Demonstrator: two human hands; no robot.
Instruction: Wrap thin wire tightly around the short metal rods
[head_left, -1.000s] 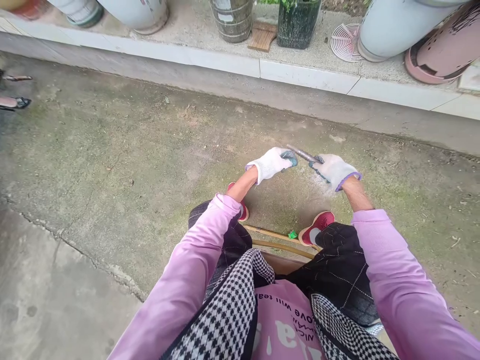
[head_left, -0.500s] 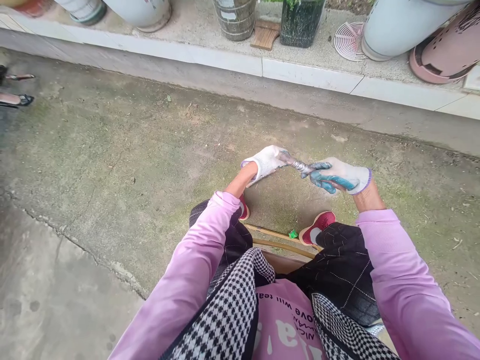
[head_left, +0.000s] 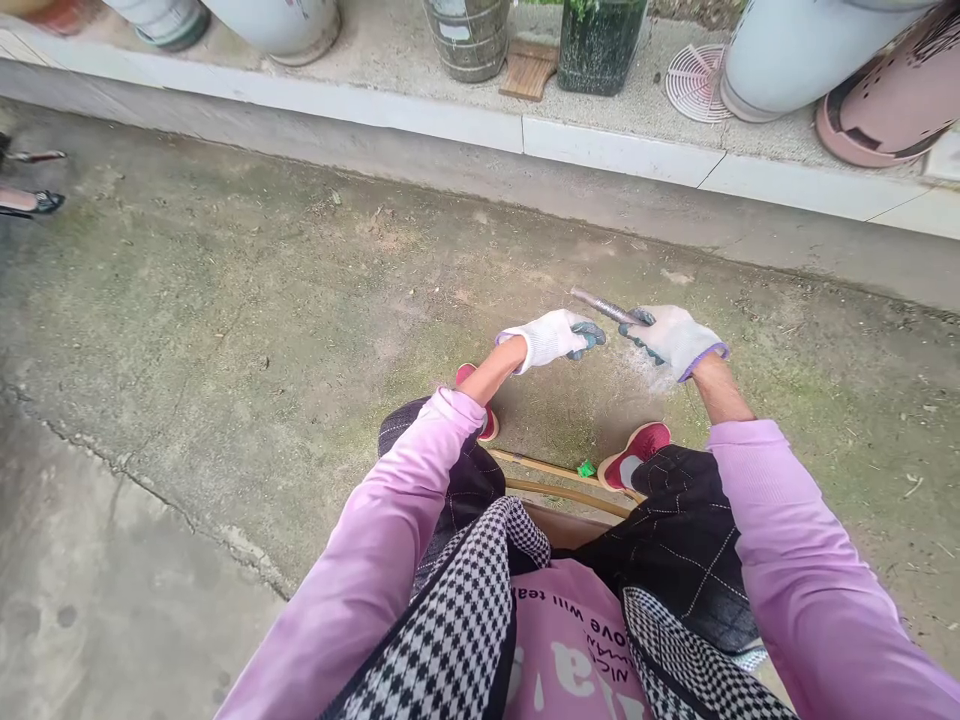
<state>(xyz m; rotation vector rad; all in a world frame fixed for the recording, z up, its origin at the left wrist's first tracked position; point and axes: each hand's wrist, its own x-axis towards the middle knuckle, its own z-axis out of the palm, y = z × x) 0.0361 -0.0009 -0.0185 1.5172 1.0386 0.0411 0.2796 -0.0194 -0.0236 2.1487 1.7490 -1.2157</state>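
Both my hands wear white knit gloves with blue-grey coated fingers. My right hand (head_left: 675, 338) is closed round the near end of a thin grey metal rod (head_left: 600, 305), which points up and to the left over the concrete ground. My left hand (head_left: 553, 338) hangs just below the rod's free end with its fingers curled in; whether anything is inside them is hidden. A pale patch of dust (head_left: 637, 370) lies on the ground under my right hand. My pink sleeves and dark quilted knees fill the lower part of the view.
My red shoes (head_left: 636, 448) rest on the ground, with thin bamboo strips (head_left: 562, 482) and a small green scrap (head_left: 586, 468) between them. A raised kerb (head_left: 615, 150) at the back carries pots, buckets, a wooden block and a white plastic grate (head_left: 694, 82). Another person's sandalled feet (head_left: 30, 200) show at far left.
Half a second ago my left hand gripped the rod's far end and my right palm faced up. Now my left hand is off the rod and lower, and my right hand is turned palm down.
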